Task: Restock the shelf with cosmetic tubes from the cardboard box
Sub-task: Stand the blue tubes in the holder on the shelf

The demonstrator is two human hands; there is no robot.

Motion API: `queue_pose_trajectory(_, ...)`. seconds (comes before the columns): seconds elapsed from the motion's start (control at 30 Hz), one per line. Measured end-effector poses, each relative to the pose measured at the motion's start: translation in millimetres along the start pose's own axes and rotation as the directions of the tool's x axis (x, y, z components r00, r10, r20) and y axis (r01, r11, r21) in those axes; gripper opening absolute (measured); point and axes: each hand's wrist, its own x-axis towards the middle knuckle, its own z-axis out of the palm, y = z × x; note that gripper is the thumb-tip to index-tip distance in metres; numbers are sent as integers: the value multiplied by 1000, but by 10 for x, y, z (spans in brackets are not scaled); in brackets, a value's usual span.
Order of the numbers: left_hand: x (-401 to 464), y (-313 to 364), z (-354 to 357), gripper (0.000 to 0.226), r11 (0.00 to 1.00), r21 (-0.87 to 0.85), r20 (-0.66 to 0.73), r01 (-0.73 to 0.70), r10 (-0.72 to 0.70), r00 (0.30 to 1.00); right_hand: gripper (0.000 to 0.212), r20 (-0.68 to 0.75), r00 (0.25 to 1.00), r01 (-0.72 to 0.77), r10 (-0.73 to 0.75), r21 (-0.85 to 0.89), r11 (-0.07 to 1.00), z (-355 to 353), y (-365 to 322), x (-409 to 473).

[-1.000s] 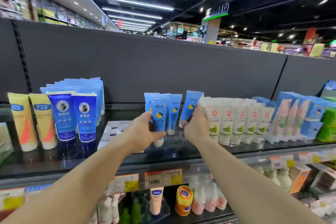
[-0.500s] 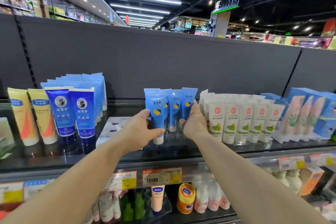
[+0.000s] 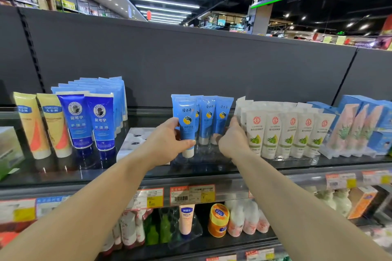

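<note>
1. At centre frame, on the glossy dark glass shelf (image 3: 63, 167): a short row of light-blue plastic cosmetic tubes with yellow-and-navy emblems (image 3: 209, 118), standing cap-down, sides touching.
2. Left hand (image 3: 167, 144) wrapped round the front light-blue tube with the white cap (image 3: 186, 131), fingers (image 3: 186, 144) grasping its lower body just above the cap. Right hand (image 3: 232, 140) pressed against the right side of the row, thumb side near the tube bases; cannot tell whether those fingers pinch a tube or only steady the group.
3. Handling, as a judgement: light, soft-walled, glossy and a little slippery; likely to dent under a hard squeeze. Best held low on the body near the stiff cap, or by the flat crimped top. Narrow caps make for tippy standing; one knock could topple the neighbours.
4. Just right of centre: a packed row of white tubes with red seals and green fruit prints (image 3: 286, 133), touching the right hand. Left of centre: a white moulded display tray with round sockets (image 3: 135, 140), then dark-blue tubes with round portrait labels (image 3: 91, 121) and yellow tubes with orange wedges (image 3: 42, 125).
5. Shelf surface hard, smooth and reflective, so little grip under the caps. Dark grey back panel (image 3: 191, 65) behind. Price tags (image 3: 192, 196) along the front edge; bottles on the shelf below.
6. Cardboard box not in view.
</note>
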Motion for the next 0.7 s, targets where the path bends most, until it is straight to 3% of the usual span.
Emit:
queue_pose_trajectory(0.13, 0, 28, -56, 34, 999, -48, -56, -23, 20, 998, 55, -131, 983, 153, -132, 161, 975, -57, -28, -298)
queue_pose_trajectory(0.17, 3, 39, -76, 34, 998, -61, -60, -28, 24, 998, 53, -107, 976, 207, -191, 168, 964, -63, -64, -386)
queue_pose_trajectory(0.27, 17, 60, -100, 35, 990, -129, -54, -48, 41, 998, 54, 145, 931, 317, -334, 129, 940, -11, -209, -541)
queue_pose_trajectory(0.37, 12, 83, -108, 29, 984, -158, -55, -81, 73, 996, 38, 166, 896, 391, -411, 138, 910, 86, -303, -531)
queue_pose_trajectory(0.53, 66, 18, -276, 37, 997, -78, -153, -19, 7, 988, 32, 130, 927, 339, -352, 108, 935, 187, -368, -389)
queue_pose_trajectory(0.7, 14, -155, -370, 19, 988, 154, -150, -14, 38, 988, 36, 135, 942, 310, -306, -10, 951, 410, -329, -327)
